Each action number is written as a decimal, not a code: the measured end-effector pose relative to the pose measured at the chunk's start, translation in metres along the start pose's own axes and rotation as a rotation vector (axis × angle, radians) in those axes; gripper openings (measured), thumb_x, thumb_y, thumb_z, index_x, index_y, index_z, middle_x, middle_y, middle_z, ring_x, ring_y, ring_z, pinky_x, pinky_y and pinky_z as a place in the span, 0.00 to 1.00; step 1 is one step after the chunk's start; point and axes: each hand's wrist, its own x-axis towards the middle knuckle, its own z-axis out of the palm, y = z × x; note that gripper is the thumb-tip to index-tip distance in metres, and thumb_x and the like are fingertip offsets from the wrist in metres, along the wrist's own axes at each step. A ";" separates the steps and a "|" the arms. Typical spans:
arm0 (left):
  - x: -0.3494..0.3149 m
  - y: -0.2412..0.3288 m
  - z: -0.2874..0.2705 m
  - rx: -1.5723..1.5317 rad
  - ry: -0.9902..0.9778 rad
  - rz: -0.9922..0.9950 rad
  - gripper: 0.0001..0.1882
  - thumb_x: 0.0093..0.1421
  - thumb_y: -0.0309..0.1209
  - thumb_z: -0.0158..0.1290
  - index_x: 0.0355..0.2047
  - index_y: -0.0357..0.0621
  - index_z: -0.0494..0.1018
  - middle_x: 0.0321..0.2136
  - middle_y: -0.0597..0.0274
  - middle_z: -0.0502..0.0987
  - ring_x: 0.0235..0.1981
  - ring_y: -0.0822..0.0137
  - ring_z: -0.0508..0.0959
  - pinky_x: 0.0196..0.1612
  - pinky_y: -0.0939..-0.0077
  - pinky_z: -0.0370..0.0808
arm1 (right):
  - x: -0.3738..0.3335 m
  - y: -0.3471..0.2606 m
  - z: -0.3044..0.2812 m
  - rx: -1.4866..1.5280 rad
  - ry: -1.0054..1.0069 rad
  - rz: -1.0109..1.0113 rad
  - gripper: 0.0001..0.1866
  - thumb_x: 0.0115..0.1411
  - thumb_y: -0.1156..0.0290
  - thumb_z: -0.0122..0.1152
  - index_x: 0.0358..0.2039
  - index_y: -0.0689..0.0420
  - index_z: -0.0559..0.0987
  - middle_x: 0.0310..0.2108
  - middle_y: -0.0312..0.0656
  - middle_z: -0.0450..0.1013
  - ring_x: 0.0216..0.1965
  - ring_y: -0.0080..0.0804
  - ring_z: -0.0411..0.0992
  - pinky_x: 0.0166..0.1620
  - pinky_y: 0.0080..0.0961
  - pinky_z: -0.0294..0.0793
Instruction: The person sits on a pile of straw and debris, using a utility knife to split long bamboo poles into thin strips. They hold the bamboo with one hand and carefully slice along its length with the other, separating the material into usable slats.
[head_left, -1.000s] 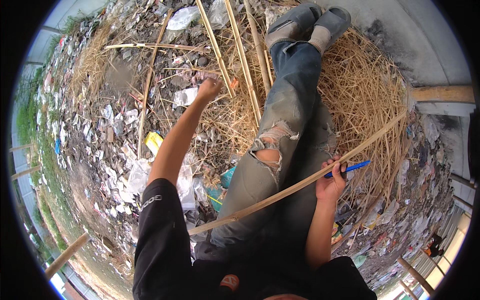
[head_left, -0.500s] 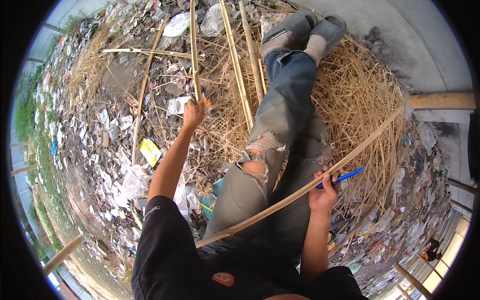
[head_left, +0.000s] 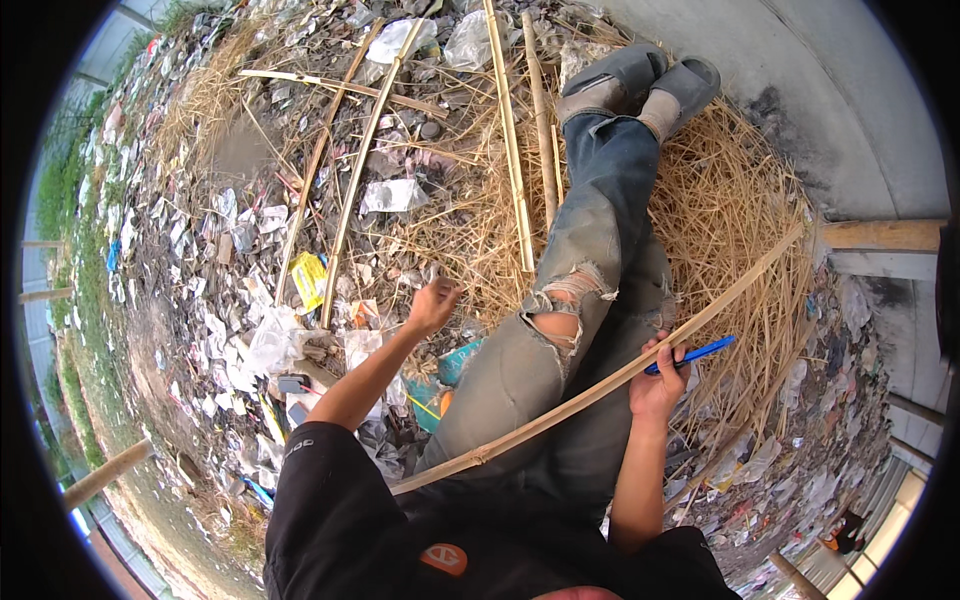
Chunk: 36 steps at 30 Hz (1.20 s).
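My right hand (head_left: 657, 385) is closed around a long split bamboo strip (head_left: 560, 411) that lies slantwise over my thighs, from my waist up to the right. The same hand also grips a slim blue tool (head_left: 710, 347); its exact kind does not show. My left hand (head_left: 435, 305) hovers left of my ripped-jeans knee with nothing in it, its fingers loosely apart. Left of that hand, a thin bamboo strip (head_left: 362, 165) rests on the littered ground. Another bamboo strip (head_left: 511, 140) and a bamboo pole (head_left: 541, 120) lie beyond it, beside my shins.
Dry straw (head_left: 735, 200) is heaped under and right of my legs. A concrete wall (head_left: 840, 110) rises at the far right, with a wooden beam (head_left: 885, 235) against it. Plastic litter, including a yellow packet (head_left: 308, 280), covers the ground at left. My crossed feet wear grey sandals (head_left: 690, 85).
My left hand has let go of the bamboo strip, which now lies on the ground further left, and has moved nearer my knee. My right hand keeps its hold.
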 end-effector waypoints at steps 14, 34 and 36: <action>0.077 0.096 0.151 0.188 0.282 -0.009 0.39 0.46 0.48 0.70 0.54 0.47 0.68 0.52 0.45 0.64 0.59 0.45 0.67 0.56 0.47 0.68 | 0.000 0.005 0.001 -0.025 0.046 -0.020 0.15 0.59 0.83 0.66 0.33 0.49 0.69 0.43 0.43 0.75 0.43 0.31 0.74 0.50 0.28 0.77; 0.017 0.090 0.051 0.272 0.389 0.135 0.34 0.53 0.39 0.62 0.56 0.42 0.62 0.66 0.29 0.50 0.68 0.34 0.54 0.63 0.35 0.56 | 0.001 0.010 -0.009 0.016 0.019 -0.002 0.15 0.59 0.83 0.65 0.34 0.49 0.68 0.43 0.42 0.75 0.50 0.31 0.73 0.53 0.31 0.76; 0.014 0.060 0.008 0.256 0.458 0.199 0.32 0.53 0.36 0.61 0.56 0.41 0.63 0.65 0.32 0.52 0.61 0.34 0.63 0.59 0.40 0.65 | 0.001 0.011 -0.009 0.021 0.015 -0.003 0.15 0.59 0.83 0.65 0.34 0.50 0.69 0.44 0.42 0.75 0.50 0.30 0.73 0.53 0.31 0.76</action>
